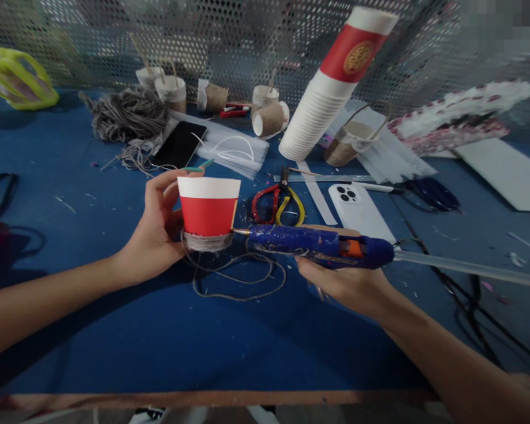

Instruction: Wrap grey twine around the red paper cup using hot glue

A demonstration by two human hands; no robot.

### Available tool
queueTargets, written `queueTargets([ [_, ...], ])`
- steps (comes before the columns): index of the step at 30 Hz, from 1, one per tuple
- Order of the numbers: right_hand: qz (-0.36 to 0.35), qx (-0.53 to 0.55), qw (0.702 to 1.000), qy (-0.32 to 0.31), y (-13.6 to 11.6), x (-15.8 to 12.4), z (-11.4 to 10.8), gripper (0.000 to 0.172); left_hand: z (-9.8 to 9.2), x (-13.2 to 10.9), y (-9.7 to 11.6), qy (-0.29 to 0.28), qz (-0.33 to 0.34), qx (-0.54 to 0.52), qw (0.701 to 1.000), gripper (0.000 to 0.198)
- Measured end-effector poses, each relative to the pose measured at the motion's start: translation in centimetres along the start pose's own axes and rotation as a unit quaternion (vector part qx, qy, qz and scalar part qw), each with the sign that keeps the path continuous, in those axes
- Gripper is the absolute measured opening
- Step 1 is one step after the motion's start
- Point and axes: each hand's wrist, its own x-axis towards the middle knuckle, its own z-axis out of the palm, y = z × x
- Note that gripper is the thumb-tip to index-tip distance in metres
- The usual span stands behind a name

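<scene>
My left hand (156,227) is wrapped round a red and white paper cup (208,207), held upright above the blue table (115,330). Grey twine (207,241) is wound round the cup's base, and its loose end (241,282) loops down onto the table. My right hand (347,282) grips a blue hot glue gun (322,244) from below. The gun's nozzle touches the cup's lower right side, just above the twine. A clear glue stick (468,268) juts out of the gun's back to the right.
Behind lie red and yellow scissors (278,203), a white phone (360,206), a black phone (179,144), a twine bundle (128,115), a leaning stack of paper cups (331,88), several twine-wrapped cups (269,118) and a mesh back wall (229,35). Black cables (468,300) run at the right.
</scene>
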Motion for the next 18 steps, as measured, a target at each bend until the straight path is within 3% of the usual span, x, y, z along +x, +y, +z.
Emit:
queueTargets([
  [18, 0.019, 0.004, 1.000, -0.003, -0.02, -0.33, -0.13, 0.023, -0.36, 0.16, 0.15, -0.010, 0.036, 0.011, 0.999, 0.089],
])
